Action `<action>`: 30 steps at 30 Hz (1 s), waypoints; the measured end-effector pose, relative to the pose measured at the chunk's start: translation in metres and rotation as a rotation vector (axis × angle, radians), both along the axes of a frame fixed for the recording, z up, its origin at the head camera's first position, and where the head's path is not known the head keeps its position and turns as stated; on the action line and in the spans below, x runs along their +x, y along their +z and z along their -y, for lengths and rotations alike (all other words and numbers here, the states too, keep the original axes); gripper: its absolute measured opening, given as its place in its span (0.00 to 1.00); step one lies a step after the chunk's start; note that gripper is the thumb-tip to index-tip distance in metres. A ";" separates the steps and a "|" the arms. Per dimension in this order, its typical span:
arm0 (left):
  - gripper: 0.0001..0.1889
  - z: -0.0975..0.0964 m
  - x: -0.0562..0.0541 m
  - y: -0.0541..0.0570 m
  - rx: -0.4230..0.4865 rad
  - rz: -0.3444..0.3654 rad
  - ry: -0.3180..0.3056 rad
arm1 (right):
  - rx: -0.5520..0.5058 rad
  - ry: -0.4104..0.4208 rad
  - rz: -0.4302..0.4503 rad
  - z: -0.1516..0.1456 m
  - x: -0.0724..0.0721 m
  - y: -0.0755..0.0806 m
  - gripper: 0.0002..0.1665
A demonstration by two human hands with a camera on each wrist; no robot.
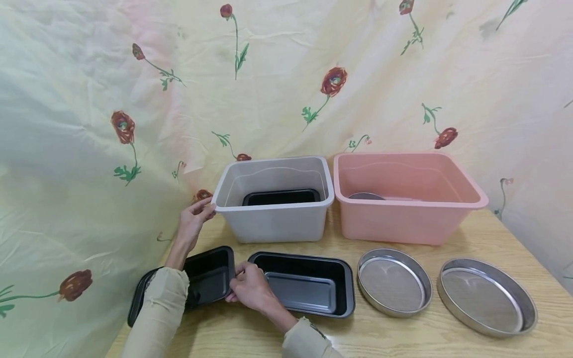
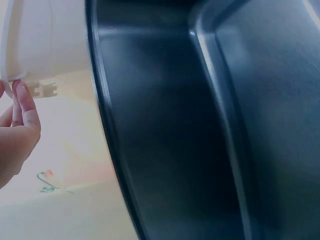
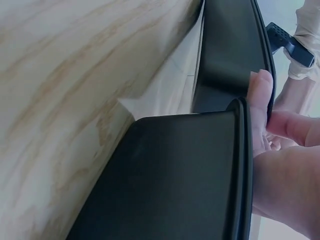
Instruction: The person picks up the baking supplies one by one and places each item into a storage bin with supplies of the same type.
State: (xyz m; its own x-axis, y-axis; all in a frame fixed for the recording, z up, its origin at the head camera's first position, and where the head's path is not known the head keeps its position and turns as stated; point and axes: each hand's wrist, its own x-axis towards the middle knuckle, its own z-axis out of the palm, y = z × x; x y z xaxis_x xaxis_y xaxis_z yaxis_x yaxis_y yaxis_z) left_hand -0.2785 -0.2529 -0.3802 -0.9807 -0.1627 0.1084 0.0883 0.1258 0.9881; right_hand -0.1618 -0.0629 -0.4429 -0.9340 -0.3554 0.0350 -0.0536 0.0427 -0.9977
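Note:
My left hand pinches the left front rim of a light grey plastic bin, and the left wrist view shows its fingertips at that rim. Below, my right hand grips the right rim of a black loaf pan, thumb and fingers on either side of the edge in the right wrist view. This pan sits at an angle, partly hidden behind my left forearm. Just right of it lies a second black loaf pan, close to my right hand. Another dark pan is inside the grey bin.
Beside the grey bin stands a pink bin with a round metal piece partly visible inside. Two round metal pans, one smaller and one larger, lie at the right of the wooden table. Flowered cloth hangs behind.

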 end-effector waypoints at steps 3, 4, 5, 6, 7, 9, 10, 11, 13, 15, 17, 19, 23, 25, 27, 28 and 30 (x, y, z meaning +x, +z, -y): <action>0.24 0.000 0.000 0.000 0.000 -0.001 -0.002 | 0.001 -0.006 -0.041 -0.003 0.000 -0.001 0.10; 0.24 0.000 -0.001 0.000 0.001 -0.002 -0.002 | 0.000 -0.007 -0.050 -0.003 0.000 -0.001 0.11; 0.24 0.000 -0.001 0.000 0.001 -0.003 -0.002 | -0.003 -0.007 -0.057 -0.004 0.000 -0.001 0.11; 0.24 0.000 -0.001 -0.001 0.001 -0.004 -0.002 | -0.005 -0.006 -0.063 -0.005 -0.001 -0.001 0.11; 0.24 0.000 -0.001 -0.001 0.002 -0.005 -0.001 | -0.009 -0.005 -0.067 -0.006 -0.001 -0.002 0.11; 0.24 0.000 -0.001 -0.001 0.005 -0.008 0.002 | -0.022 -0.008 -0.075 -0.008 -0.002 -0.003 0.10; 0.24 0.000 -0.002 -0.001 0.005 -0.009 0.002 | -0.032 -0.010 -0.077 -0.009 -0.002 -0.003 0.10; 0.24 0.000 -0.002 -0.001 0.004 -0.009 0.000 | -0.038 -0.010 -0.082 -0.010 -0.003 -0.003 0.10; 0.24 0.000 -0.002 -0.001 0.001 -0.006 0.002 | -0.048 -0.016 -0.093 -0.012 -0.004 -0.004 0.10; 0.23 0.000 -0.002 -0.001 -0.005 0.001 0.002 | -0.050 -0.018 -0.104 -0.015 -0.005 -0.003 0.10; 0.23 0.000 -0.002 0.000 -0.011 0.005 0.004 | -0.047 -0.021 -0.115 -0.017 -0.006 -0.003 0.10; 0.23 0.000 -0.002 0.001 -0.019 0.005 0.004 | -0.041 -0.027 -0.123 -0.018 -0.007 -0.002 0.11; 0.24 0.000 -0.002 0.003 -0.038 0.009 0.007 | -0.035 -0.034 -0.131 -0.021 -0.009 -0.001 0.12; 0.24 0.000 -0.002 0.004 -0.046 0.019 0.011 | -0.037 -0.030 -0.131 -0.021 -0.009 -0.001 0.12; 0.24 0.000 -0.002 0.004 -0.054 0.030 0.017 | -0.040 -0.025 -0.135 -0.022 -0.008 -0.001 0.11; 0.24 0.000 -0.002 0.004 -0.056 0.032 0.017 | -0.042 -0.022 -0.138 -0.022 -0.008 -0.001 0.12; 0.24 0.000 -0.002 0.005 -0.052 0.031 0.014 | -0.044 -0.018 -0.146 -0.023 -0.008 0.000 0.12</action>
State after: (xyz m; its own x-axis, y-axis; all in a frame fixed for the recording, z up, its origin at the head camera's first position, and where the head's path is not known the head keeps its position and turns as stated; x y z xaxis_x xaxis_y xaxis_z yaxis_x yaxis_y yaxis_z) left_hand -0.2805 -0.2524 -0.3755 -0.9814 -0.1715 0.0865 0.0555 0.1779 0.9825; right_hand -0.1697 -0.0402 -0.4429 -0.9242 -0.3337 0.1858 -0.1974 0.0009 -0.9803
